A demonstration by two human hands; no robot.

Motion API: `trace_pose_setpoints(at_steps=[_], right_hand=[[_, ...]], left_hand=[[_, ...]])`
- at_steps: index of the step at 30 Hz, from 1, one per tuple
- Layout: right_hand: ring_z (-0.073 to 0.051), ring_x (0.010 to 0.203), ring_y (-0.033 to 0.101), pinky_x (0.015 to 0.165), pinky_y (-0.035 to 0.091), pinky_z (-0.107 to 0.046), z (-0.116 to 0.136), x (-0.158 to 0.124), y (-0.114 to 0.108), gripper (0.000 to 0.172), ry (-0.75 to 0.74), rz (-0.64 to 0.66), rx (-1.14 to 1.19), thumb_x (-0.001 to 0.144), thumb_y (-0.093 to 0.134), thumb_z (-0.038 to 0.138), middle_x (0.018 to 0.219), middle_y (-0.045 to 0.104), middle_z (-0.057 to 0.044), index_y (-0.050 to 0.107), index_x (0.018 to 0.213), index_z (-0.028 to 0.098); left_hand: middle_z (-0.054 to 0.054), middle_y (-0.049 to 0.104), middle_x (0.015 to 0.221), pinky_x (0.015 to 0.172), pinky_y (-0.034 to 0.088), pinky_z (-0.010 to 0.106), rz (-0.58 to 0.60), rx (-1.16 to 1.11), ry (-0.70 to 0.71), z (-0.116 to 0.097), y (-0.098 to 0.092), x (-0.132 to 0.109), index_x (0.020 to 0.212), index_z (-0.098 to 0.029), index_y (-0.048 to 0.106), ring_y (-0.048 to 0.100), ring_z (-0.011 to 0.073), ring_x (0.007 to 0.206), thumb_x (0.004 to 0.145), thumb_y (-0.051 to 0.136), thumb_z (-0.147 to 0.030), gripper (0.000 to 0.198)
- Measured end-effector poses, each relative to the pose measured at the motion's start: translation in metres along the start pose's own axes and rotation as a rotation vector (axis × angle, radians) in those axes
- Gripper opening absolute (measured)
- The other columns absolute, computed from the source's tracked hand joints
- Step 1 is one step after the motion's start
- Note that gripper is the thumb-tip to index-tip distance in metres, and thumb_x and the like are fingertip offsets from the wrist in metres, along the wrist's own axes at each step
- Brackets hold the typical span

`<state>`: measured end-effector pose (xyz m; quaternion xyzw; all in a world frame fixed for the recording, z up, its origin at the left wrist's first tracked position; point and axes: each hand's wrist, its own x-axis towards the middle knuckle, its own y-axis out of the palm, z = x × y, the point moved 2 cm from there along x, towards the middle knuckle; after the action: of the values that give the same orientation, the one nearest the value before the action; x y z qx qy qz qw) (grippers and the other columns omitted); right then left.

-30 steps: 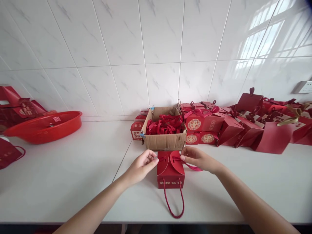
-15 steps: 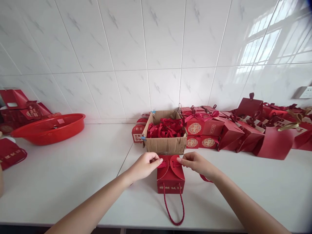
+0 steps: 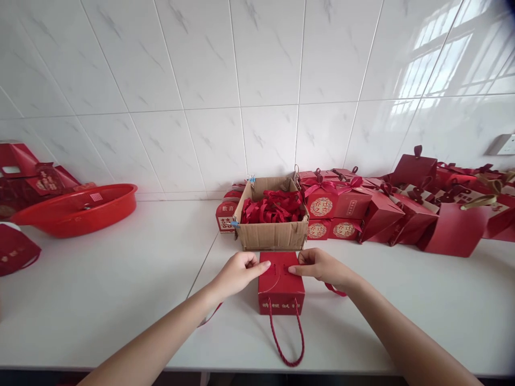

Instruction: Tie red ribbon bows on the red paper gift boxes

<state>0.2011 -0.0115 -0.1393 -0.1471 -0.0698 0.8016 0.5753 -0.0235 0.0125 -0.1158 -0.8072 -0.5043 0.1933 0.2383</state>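
Note:
A red gift box [image 3: 281,287] with gold lettering sits in front of me on the white table. Its top flaps lie closed and overlapping, with slits in them. A twisted red cord handle [image 3: 298,359] hangs from its front onto the table. My left hand [image 3: 243,273] is closed in a pinch at the box's left top edge. A red ribbon [image 3: 336,290] trails out beyond my right hand [image 3: 317,268], which pinches at the right slit. Another ribbon length [image 3: 211,315] shows under my left forearm. The pinched ribbon parts are mostly hidden by my fingers.
A cardboard box [image 3: 273,236] of red ribbons stands just behind the gift box. Several finished red boxes [image 3: 348,209] are stacked to the right along the tiled wall. At the left is a red plastic basin [image 3: 80,214] near more red boxes [image 3: 24,161].
The two rounded flaps on top have come together and now overlap flat. My right hand has moved slightly left. The ribbon under my left forearm shows more.

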Motion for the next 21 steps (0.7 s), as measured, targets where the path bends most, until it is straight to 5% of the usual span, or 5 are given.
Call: trace_pose_setpoints(at_steps=[6,13,17,21], right_hand=[[-0.009,0.055,0.023,0.051,0.014,-0.027,-0.008,0.004,0.004,0.052,0.041,0.015,0.124,0.064,0.074,0.058,0.06,0.033,0.005,0.039,0.062,0.02],[-0.007,0.051,0.018,0.05,0.009,-0.027,-0.018,0.005,0.012,0.046,0.118,0.068,0.342,0.067,0.076,0.05,0.054,0.03,0.008,0.041,0.066,0.02],[-0.007,0.048,0.012,0.049,0.005,-0.029,-0.025,0.006,0.015,0.056,0.121,0.156,0.438,0.073,0.071,0.051,0.05,0.022,0.01,0.027,0.058,0.021],[-0.006,0.047,0.012,0.05,0.005,-0.028,-0.031,0.007,0.017,0.061,0.117,0.246,0.46,0.075,0.066,0.058,0.048,0.021,0.009,0.023,0.053,0.02]], left_hand=[[-0.004,0.036,0.058,0.055,0.026,0.026,0.029,-0.194,-0.031,0.002,0.01,-0.006,0.058,-0.019,0.038,0.034,0.0117,0.056,0.076,0.056,-0.062,0.05],[-0.004,0.04,0.054,0.048,0.02,0.024,0.229,-0.609,-0.047,0.04,0.025,0.013,0.057,-0.018,0.038,0.032,0.0073,0.047,0.073,0.064,-0.062,0.053],[-0.008,0.028,0.041,0.045,0.008,0.025,0.378,-0.61,-0.08,0.056,0.021,0.026,0.048,-0.018,0.033,0.018,0.004,0.04,0.054,0.071,-0.071,0.066],[-0.007,0.032,0.041,0.043,0.007,0.024,0.516,-0.56,-0.092,0.059,0.013,0.033,0.048,-0.017,0.036,0.021,0.0043,0.039,0.05,0.072,-0.073,0.066]])
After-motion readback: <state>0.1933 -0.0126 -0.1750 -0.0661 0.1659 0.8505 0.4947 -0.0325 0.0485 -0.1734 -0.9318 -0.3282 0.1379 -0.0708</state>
